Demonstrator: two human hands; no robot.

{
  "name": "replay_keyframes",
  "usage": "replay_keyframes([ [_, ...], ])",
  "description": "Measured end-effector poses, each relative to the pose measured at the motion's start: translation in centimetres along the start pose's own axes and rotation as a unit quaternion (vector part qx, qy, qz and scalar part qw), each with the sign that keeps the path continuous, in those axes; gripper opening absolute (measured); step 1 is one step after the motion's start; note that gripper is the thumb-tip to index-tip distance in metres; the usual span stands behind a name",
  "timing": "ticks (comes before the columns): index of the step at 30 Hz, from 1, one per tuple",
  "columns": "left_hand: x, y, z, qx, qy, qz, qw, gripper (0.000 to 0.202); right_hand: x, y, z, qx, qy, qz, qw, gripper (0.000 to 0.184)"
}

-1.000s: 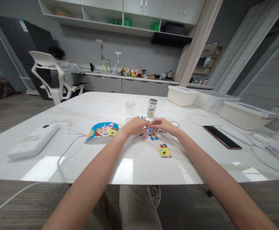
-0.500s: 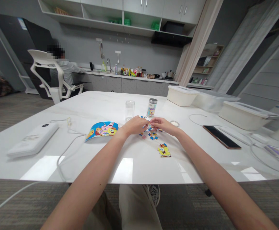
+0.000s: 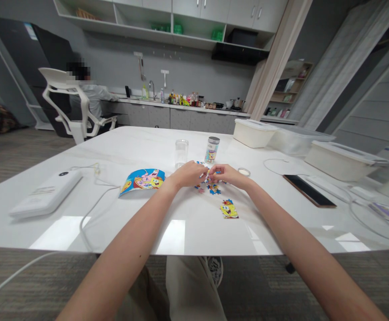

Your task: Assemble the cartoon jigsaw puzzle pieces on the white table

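Worktop (image 3: 181, 223): white, glossy; puzzle pieces (image 3: 211, 188) lay loose at its middle.
Left hand (image 3: 188, 174): narrowed, pinching puzzle pieces.
Right hand (image 3: 227, 174): likewise pinched, fingertips meeting the left's, apparently for alignment.
Joined section (image 3: 229, 208): set apart, nearer the edge.

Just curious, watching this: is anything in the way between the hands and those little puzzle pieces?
Nothing visible. The left hand and right hand meet right over the loose puzzle pieces; the jar and glass stand behind them.
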State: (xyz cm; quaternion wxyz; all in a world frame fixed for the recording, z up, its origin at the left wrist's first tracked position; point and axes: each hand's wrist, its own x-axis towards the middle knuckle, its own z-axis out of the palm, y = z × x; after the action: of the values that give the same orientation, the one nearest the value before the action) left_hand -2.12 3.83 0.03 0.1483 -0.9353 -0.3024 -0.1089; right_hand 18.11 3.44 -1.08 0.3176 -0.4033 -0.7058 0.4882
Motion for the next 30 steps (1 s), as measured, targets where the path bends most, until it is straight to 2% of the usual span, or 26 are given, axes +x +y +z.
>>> replay_keyframes([
  [17,-0.10,-0.01,-0.27,-0.020,0.010,-0.004,1.000,0.022,0.05,0.08,-0.07,0.007,0.004,0.013,1.000,0.019],
  [24,-0.13,0.00,-0.27,-0.014,0.010,0.009,1.000,0.023,0.37,0.46,-0.22,0.023,0.015,0.006,1.000,0.032],
  [30,-0.10,-0.24,0.05,-0.013,-0.002,0.016,1.000,0.021,0.35,0.52,-0.22,0.031,0.005,0.013,0.999,0.031],
])
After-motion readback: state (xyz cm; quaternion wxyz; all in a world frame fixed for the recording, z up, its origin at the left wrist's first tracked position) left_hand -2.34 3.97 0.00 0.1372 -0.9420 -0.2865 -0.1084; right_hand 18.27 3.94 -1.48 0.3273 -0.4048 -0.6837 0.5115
